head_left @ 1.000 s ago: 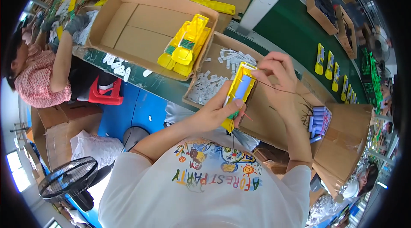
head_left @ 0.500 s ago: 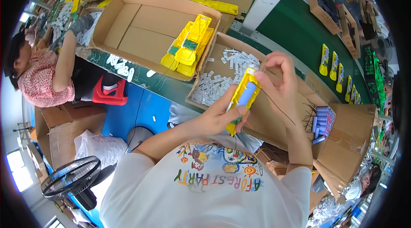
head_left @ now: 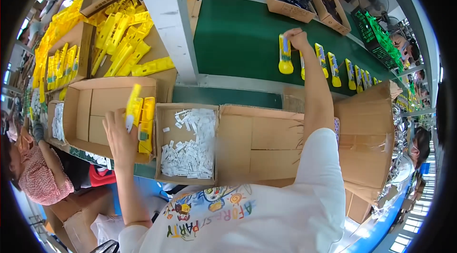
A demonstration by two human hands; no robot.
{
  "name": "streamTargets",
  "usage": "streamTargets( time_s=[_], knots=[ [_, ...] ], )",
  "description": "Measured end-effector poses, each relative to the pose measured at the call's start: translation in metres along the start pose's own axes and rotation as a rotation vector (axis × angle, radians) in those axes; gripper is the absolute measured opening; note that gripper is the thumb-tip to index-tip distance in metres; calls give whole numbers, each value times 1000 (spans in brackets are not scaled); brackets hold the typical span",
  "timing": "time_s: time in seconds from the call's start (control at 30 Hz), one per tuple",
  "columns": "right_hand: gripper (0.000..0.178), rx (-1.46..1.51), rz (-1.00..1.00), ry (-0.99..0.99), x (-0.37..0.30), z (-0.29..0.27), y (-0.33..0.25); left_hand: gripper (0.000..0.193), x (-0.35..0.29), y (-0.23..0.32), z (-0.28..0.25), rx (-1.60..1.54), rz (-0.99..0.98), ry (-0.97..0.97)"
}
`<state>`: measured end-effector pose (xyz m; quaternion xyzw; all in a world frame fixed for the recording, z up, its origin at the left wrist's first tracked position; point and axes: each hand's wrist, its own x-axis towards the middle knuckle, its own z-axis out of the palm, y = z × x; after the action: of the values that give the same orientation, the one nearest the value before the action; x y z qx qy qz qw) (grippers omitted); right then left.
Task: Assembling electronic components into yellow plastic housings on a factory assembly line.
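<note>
While stretching the right hand [head_left: 297, 39] far over the green tabletop [head_left: 228, 43], holds the left hand [head_left: 121, 140] over the right half of a shallow brown cardboard box [head_left: 91, 105]. Bends the left fingers around a blurred, tilted yellow plastic housing [head_left: 134, 100], with little gap left to the thumb, just beside yellow housings with green circuit boards [head_left: 147, 122] lying along the box's right edge. Curls the right fingers almost together at the upper end of a yellow paddle-shaped plastic unit [head_left: 285, 63], lying with the rounded end toward the tabletop's near edge; cannot tell whether pinching or only touching. Has similar yellow units [head_left: 335, 71] in a row along that near edge, toward the right. Has, right of the box, a smaller cardboard tray [head_left: 167, 139] of small white plastic pieces [head_left: 202, 127], heaped mostly toward the right edge.
</note>
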<state>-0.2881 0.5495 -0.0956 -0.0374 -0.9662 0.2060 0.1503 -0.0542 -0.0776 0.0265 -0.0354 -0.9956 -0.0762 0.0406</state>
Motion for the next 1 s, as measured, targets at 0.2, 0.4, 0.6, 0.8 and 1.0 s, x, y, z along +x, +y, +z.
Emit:
streamTargets(
  time_s=[0.2, 0.4, 0.6, 0.8, 1.0],
  knots=[
    [32, -95, -459, 275, -96, -82, -232, 46, -52, 58, -20, -2091, -257, -371],
    [31, 301, -1199, -274, -276, -99, -333, 53, -55, 129, 0, -2319, -310, -537],
    [11, 850, -120, -446, -302, -116, -369, 70, -95, 135, 22, -1901, 96, -477],
    [12, 535, -282, 26, -337, -99, -380, 54, -99, 138, 22, -1774, 142, -488],
    [13, 667, -2, 11, -354, -93, -365, 49, -97, 144, 21, -1722, 156, -554]
  ],
)
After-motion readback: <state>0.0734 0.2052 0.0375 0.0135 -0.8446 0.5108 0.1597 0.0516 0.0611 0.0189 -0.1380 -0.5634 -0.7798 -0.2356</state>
